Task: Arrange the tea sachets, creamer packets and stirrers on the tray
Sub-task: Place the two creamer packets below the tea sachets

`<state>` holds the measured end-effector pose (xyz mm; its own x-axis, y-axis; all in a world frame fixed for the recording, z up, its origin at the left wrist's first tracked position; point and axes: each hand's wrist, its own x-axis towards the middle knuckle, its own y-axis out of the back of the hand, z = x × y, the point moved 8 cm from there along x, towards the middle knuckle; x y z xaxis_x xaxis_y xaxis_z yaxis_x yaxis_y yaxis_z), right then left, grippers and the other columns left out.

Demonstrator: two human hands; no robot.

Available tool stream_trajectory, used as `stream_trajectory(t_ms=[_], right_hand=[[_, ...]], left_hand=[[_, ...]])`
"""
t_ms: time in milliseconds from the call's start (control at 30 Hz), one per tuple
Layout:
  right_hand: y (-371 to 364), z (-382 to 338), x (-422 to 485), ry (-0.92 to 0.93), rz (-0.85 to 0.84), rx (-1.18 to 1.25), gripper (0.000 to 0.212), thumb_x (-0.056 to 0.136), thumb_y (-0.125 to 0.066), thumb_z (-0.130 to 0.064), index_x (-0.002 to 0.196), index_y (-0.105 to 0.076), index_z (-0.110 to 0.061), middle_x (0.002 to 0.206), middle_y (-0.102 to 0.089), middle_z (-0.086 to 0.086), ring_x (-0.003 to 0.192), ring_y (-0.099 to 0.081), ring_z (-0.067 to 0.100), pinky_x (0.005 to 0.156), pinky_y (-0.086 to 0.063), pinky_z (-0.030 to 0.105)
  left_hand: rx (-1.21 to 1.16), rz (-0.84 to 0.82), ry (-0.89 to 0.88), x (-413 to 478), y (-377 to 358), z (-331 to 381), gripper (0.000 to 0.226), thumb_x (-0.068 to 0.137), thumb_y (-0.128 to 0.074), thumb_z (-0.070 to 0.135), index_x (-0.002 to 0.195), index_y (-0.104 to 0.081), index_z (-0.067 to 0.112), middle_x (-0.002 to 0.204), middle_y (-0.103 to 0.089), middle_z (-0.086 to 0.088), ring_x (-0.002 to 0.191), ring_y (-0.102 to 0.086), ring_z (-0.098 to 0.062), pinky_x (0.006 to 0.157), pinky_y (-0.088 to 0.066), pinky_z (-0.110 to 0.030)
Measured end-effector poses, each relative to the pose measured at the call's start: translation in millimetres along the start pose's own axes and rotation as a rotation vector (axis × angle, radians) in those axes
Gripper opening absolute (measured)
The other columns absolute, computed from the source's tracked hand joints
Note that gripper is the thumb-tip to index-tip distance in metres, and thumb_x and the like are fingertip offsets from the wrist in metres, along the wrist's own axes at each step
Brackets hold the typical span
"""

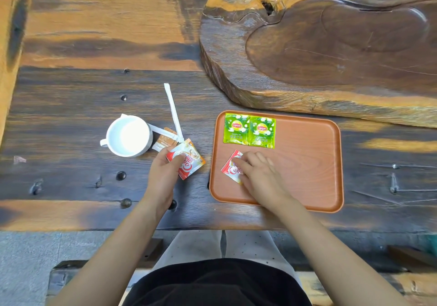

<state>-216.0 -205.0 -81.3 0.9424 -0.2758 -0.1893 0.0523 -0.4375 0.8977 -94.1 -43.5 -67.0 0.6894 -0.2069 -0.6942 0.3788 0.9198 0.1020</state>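
An orange-brown tray point(307, 164) lies on the dark wooden table. Two green tea sachets point(249, 130) lie side by side in its far left corner. My right hand point(257, 173) rests flat on a red and white creamer packet point(233, 167) lying on the tray's left part, fingers pressing it down. Left of the tray, my left hand point(165, 171) grips a second creamer packet point(189, 161) just above the table. A white wrapped stirrer point(173, 112) lies on the table beyond that hand, and another stirrer point(163, 132) sticks out beside the cup.
A white cup point(128, 136) stands left of my left hand, with a brown sachet point(164, 141) beside it. A big carved wooden slab point(331, 45) fills the far right of the table. The table's near edge runs just in front of my lap.
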Motion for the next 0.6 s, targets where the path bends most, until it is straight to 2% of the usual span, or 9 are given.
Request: stream_trajectory(t_ms=[133, 300, 367, 467, 600], right_hand=[[-6, -4, 2, -0.141, 0.056, 0.031, 0.041, 0.075, -0.071, -0.023, 0.111, -0.062, -0.007, 0.099, -0.063, 0.013, 0.094, -0.058, 0.034, 0.082, -0.050, 0.040], [-11, -9, 2, -0.335, 0.137, 0.030, 0.035, 0.071, -0.076, -0.027, 0.090, -0.060, -0.003, 0.081, -0.065, 0.017, 0.078, -0.061, 0.036, 0.066, -0.053, 0.039], [-12, -9, 4, -0.391, 0.149, 0.049, 0.033, 0.074, -0.073, -0.028, 0.089, -0.058, -0.003, 0.081, -0.065, 0.018, 0.078, -0.061, 0.036, 0.066, -0.052, 0.040], [-13, -10, 9, -0.406, 0.159, 0.035, 0.033, 0.073, -0.073, -0.029, 0.087, -0.057, -0.004, 0.080, -0.065, 0.017, 0.076, -0.061, 0.036, 0.065, -0.052, 0.039], [-12, -9, 10, -0.394, 0.165, 0.030, 0.033, 0.074, -0.073, -0.029, 0.088, -0.057, -0.003, 0.080, -0.065, 0.017, 0.076, -0.061, 0.035, 0.065, -0.052, 0.038]], left_hand=[[0.015, 0.014, 0.011, 0, 1, -4, 0.024, 0.089, -0.050, 0.004, 0.104, -0.060, 0.021, 0.102, -0.067, -0.003, 0.094, -0.062, -0.021, 0.100, -0.047, -0.046], [-0.003, 0.009, 0.007, -3, -1, -4, 0.026, 0.090, -0.050, 0.004, 0.109, -0.059, 0.019, 0.105, -0.066, -0.005, 0.089, -0.063, -0.017, 0.097, -0.048, -0.041], [-0.006, 0.006, 0.013, -5, -2, -5, 0.024, 0.090, -0.050, 0.005, 0.106, -0.059, 0.020, 0.101, -0.067, -0.002, 0.088, -0.063, -0.015, 0.096, -0.049, -0.040], [-0.007, 0.008, 0.020, -6, -2, -7, 0.023, 0.090, -0.051, 0.006, 0.103, -0.060, 0.022, 0.098, -0.068, 0.001, 0.088, -0.064, -0.015, 0.096, -0.049, -0.039], [-0.017, 0.018, 0.035, -8, -4, -11, 0.031, 0.090, -0.050, 0.005, 0.119, -0.057, 0.014, 0.111, -0.066, -0.007, 0.088, -0.064, -0.016, 0.093, -0.049, -0.037]])
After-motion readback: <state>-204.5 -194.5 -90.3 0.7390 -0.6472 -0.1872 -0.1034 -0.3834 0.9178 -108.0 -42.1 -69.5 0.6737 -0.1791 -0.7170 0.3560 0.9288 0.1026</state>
